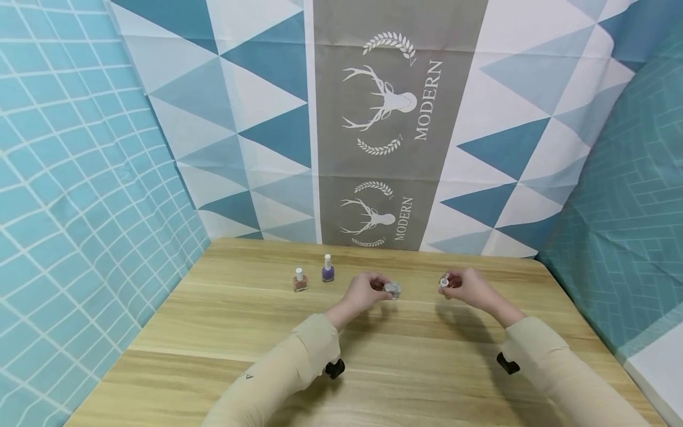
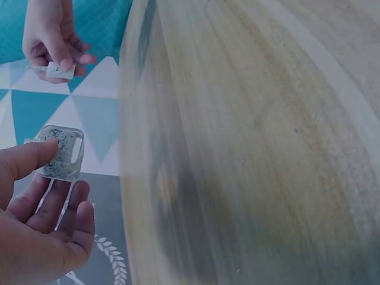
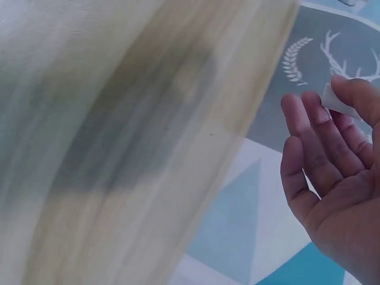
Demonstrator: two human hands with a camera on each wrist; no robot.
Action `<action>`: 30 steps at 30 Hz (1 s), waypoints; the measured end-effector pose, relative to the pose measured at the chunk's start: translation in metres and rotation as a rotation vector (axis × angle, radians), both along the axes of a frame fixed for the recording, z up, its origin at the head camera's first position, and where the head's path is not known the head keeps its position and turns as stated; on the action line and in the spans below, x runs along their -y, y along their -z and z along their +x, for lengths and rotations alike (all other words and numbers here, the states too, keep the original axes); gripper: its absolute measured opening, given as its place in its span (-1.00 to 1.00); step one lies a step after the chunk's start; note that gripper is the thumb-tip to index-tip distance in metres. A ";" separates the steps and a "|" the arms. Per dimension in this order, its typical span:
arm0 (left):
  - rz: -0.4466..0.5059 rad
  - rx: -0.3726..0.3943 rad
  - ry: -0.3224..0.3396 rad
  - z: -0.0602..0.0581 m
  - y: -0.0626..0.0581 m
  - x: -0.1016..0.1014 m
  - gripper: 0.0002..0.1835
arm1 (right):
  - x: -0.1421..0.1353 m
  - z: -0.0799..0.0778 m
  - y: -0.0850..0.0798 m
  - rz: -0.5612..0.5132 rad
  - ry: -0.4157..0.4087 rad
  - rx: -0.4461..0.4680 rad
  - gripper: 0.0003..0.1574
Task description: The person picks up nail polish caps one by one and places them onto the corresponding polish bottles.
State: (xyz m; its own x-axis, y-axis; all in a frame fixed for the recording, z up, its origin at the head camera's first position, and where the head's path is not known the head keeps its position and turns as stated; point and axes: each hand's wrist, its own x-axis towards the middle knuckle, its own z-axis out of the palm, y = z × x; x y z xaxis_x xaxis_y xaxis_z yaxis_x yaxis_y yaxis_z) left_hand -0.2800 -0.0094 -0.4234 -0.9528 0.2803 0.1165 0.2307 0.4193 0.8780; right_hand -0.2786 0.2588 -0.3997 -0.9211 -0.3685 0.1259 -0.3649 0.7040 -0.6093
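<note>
My left hand (image 1: 365, 292) pinches a small clear nail polish bottle (image 1: 392, 290) with grey speckled contents, held above the wooden table. In the left wrist view the thumb presses one flat face of the bottle (image 2: 64, 155), with fingers behind it. Some distance to the right, my right hand (image 1: 471, 288) pinches a white nail polish cap (image 1: 444, 283) between thumb and fingers. A thin brush stem (image 2: 35, 68) sticks out of the cap in the left wrist view. In the right wrist view, the thumb and fingers partly cover the cap (image 3: 338, 102).
Left of my hands, a brownish-pink nail polish bottle (image 1: 300, 283) and a purple one (image 1: 328, 274) stand upright with white caps. The wooden table (image 1: 405, 379) ends at a patterned cloth (image 1: 277, 118) behind; a tiled-pattern blue cloth (image 1: 69, 196) hangs at left, a teal one (image 1: 635, 196) at right.
</note>
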 end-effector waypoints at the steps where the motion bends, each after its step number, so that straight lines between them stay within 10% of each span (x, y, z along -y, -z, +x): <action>1: -0.002 -0.001 0.004 0.002 -0.002 0.001 -0.72 | 0.000 0.000 -0.002 -0.003 -0.003 -0.002 -0.87; 30: 0.034 -0.050 -0.034 0.029 -0.053 0.044 -0.74 | 0.017 0.024 -0.076 0.042 0.061 -0.186 -0.79</action>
State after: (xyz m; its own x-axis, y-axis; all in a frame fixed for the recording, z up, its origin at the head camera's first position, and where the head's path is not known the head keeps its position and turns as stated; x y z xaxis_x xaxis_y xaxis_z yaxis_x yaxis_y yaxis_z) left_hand -0.2507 -0.0532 -0.3707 -0.9546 0.2426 0.1730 0.2606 0.3982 0.8795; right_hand -0.2549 0.2421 -0.3241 -0.9042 -0.3207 0.2820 -0.4241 0.7516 -0.5052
